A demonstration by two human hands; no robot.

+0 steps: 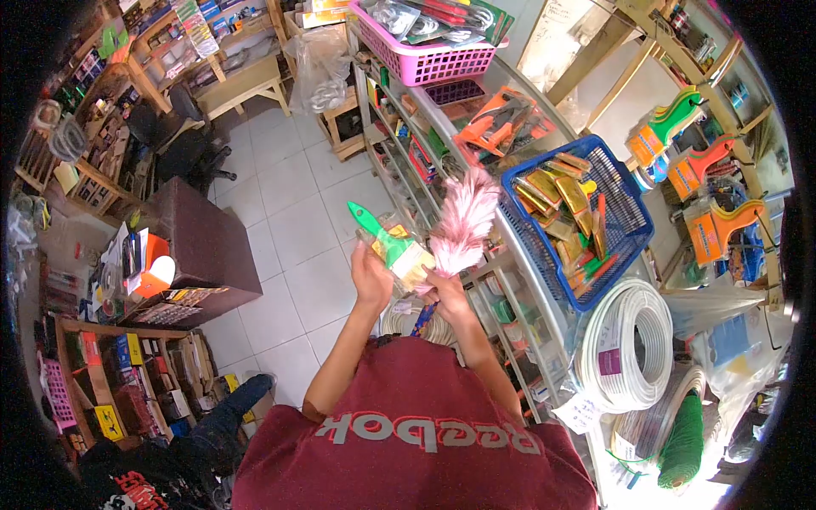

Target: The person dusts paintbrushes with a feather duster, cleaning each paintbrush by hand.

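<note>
A paintbrush with a green handle (389, 244) and pale bristles, seemingly in clear wrapping, is held up in front of my chest. My left hand (371, 274) is closed around its left side. In my right hand (448, 294) is a pink and white feather duster (466, 219), its fluffy head pointing up and its dark patterned handle running down toward my shirt. The fingertips of my right hand also reach the bristle end of the paintbrush; whether they grip it I cannot tell.
On the glass counter to the right stand a blue basket (580, 295) of brushes, a pink basket (442, 66) and white cable coils (605, 382). Paintbrushes (716, 231) hang at far right. A brown desk (208, 246) stands left. At lower left is another person's leg (225, 422).
</note>
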